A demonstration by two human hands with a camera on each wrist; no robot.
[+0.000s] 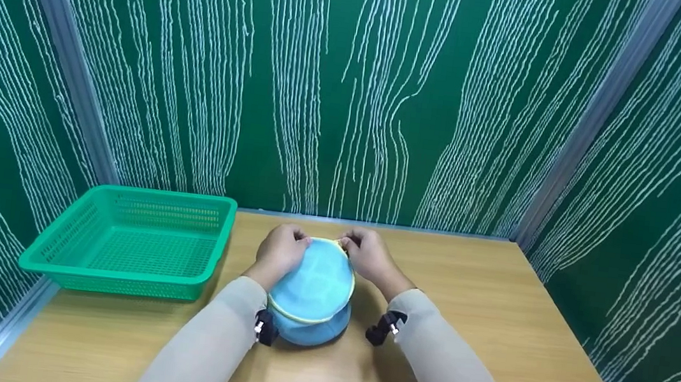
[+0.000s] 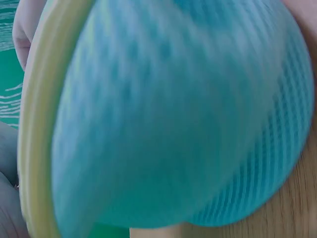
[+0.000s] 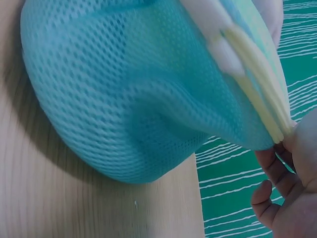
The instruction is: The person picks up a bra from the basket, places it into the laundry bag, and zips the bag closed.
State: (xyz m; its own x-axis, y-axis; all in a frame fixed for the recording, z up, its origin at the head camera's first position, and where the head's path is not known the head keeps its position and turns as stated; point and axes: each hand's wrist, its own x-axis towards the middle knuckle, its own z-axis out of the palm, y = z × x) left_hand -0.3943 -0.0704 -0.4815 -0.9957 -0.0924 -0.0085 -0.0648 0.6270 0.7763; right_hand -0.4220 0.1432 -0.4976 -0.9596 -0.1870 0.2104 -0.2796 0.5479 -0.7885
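A round blue mesh laundry bag (image 1: 312, 281) with yellow zipper trim (image 3: 255, 94) stands on the table between the hands, its flat round top tilted toward me. My left hand (image 1: 281, 251) pinches the rim at the upper left. At the upper right, my right hand (image 1: 370, 258) holds the trim between thumb and fingers. In the right wrist view two yellow bands run side by side from a white tab (image 3: 227, 55) down to the right hand's fingertips (image 3: 277, 148). The mesh side is dented inward there. The bag's body fills most of the left wrist view.
To the left, a green plastic basket (image 1: 202, 283) with slotted walls stands on the wooden table (image 1: 463, 295). Green panels (image 1: 339, 88) with white wavy lines enclose the back and both sides. A black wrist mount (image 1: 386, 327) sits on each sleeve.
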